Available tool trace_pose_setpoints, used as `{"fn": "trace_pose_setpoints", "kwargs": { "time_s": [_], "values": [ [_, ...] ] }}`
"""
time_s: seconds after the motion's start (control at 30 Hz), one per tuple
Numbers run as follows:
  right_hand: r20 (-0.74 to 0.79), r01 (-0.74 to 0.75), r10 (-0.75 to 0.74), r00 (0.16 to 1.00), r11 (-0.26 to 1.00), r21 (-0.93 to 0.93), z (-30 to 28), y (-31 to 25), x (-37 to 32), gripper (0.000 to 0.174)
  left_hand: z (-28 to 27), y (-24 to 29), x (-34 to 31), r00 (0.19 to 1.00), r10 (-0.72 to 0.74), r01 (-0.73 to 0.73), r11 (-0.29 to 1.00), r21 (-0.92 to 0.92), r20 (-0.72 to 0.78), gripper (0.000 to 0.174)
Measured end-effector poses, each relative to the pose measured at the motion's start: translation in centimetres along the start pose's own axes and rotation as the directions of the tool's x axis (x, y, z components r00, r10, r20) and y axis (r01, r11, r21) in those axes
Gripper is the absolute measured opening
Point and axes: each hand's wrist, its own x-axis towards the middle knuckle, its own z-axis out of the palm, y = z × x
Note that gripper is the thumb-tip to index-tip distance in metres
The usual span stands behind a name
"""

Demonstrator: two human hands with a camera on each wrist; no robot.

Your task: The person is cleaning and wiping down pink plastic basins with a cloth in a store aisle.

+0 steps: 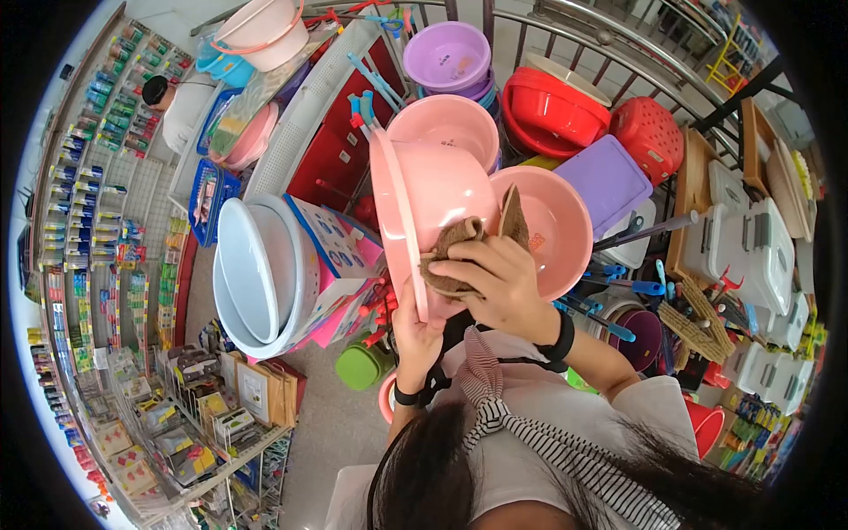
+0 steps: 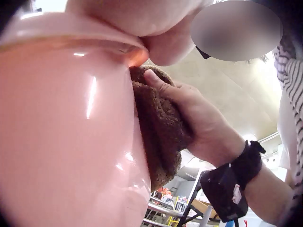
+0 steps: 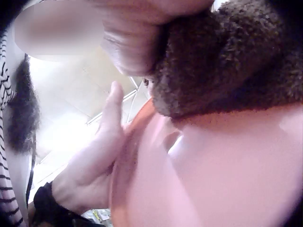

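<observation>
A pink plastic basin (image 1: 442,190) is tipped on its side in front of the person, its rim facing left. The left hand (image 1: 417,336) grips the rim at its lower edge; in the right wrist view the thumb of that left hand (image 3: 94,151) points upward beside the rim. Bunched in the right hand (image 1: 499,283) is a brown fuzzy cloth (image 1: 455,252), laid against the basin's outer wall. From the left wrist view, the thumb of the right hand (image 2: 203,118) lies over the folded cloth (image 2: 161,127), close along the pink wall.
Behind the held basin stand another pink basin (image 1: 552,230), a purple basin (image 1: 446,53) and red basins (image 1: 556,106). Pale blue tubs (image 1: 256,274) are at left, above a green container (image 1: 364,364) on the floor. Stocked shelves (image 1: 106,212) line the far left; lidded boxes (image 1: 751,265) stand right.
</observation>
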Motion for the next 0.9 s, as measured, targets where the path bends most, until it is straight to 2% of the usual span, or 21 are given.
{"fn": "trace_pose_setpoints", "kwargs": {
  "time_s": [0.07, 0.13, 0.2, 0.27, 0.33, 0.43, 0.5, 0.53, 0.63, 0.67, 0.73, 0.8, 0.83, 0.9],
  "values": [
    [0.039, -0.017, 0.018, 0.999, 1.000, -0.011, 0.1, 1.4, 0.4, 0.036, 0.1, -0.8, -0.8, 0.999, -0.047, 0.047, 0.999, -0.025, 0.008, 0.096],
    [-0.099, -0.145, 0.150, 0.984, 0.988, 0.051, 0.1, 3.1, 1.5, 0.033, 0.4, -0.9, -1.1, 0.998, -0.044, 0.042, 0.998, 0.040, 0.043, 0.099],
    [-0.091, -0.136, 0.135, 0.987, 0.991, -0.005, -0.2, 3.6, 1.7, 0.032, 0.3, -0.7, -1.0, 0.998, -0.024, 0.018, 0.994, 0.105, 0.058, 0.098],
    [-0.039, -0.077, 0.077, 0.996, 0.997, 0.001, -0.1, 2.7, 0.6, 0.032, 0.4, -0.1, -0.6, 0.999, -0.040, 0.039, 0.995, 0.088, 0.015, 0.096],
    [0.092, -0.056, 0.054, 0.994, 0.998, 0.019, -0.4, 1.0, -1.0, 0.036, -0.4, -0.5, -0.5, 0.998, -0.055, 0.052, 0.996, 0.077, 0.026, 0.093],
    [0.141, -0.015, 0.018, 0.990, 1.000, -0.020, -0.2, 1.0, -2.2, 0.037, -0.4, -1.2, -0.3, 0.999, -0.052, 0.051, 0.995, 0.087, 0.014, 0.091],
    [0.045, -0.020, 0.020, 0.999, 1.000, -0.006, -0.2, 2.4, -1.4, 0.034, -0.3, -1.0, -0.4, 0.998, -0.055, 0.058, 0.993, 0.103, -0.029, 0.091],
    [0.043, -0.024, 0.024, 0.999, 1.000, -0.005, -0.2, 3.3, -0.7, 0.034, -0.3, -1.0, -0.6, 0.998, -0.057, 0.060, 0.993, 0.106, -0.027, 0.091],
    [-0.152, -0.256, 0.260, 0.953, 0.965, 0.051, -0.9, 5.0, 0.6, 0.031, -0.3, -1.2, -0.7, 0.997, 0.032, -0.025, 0.994, 0.103, -0.068, 0.088],
    [-0.154, -0.254, 0.259, 0.954, 0.966, 0.051, -1.0, 4.9, 0.3, 0.031, -0.4, -1.2, -0.8, 0.997, 0.047, -0.038, 0.989, 0.144, -0.063, 0.086],
    [-0.108, -0.102, 0.101, 0.989, 0.995, -0.005, -1.1, 4.1, -0.7, 0.033, -0.6, -1.0, -0.5, 0.996, 0.066, -0.054, 0.981, 0.184, -0.060, 0.084],
    [0.031, -0.041, 0.042, 0.999, 0.999, -0.019, -0.9, 2.2, -2.7, 0.037, -0.8, -0.7, 0.0, 0.993, 0.061, -0.047, 0.989, 0.138, -0.104, 0.085],
    [0.058, 0.004, -0.003, 0.998, 1.000, -0.025, -0.9, 1.9, -3.3, 0.037, -0.7, -0.9, 0.3, 0.988, 0.059, -0.057, 0.998, 0.018, -0.145, 0.086],
    [0.083, 0.044, -0.042, 0.996, 0.999, -0.024, -1.0, 2.1, -3.5, 0.036, -1.2, -0.9, -0.1, 0.993, 0.037, -0.031, 0.998, 0.051, -0.115, 0.087]
  ]
}}
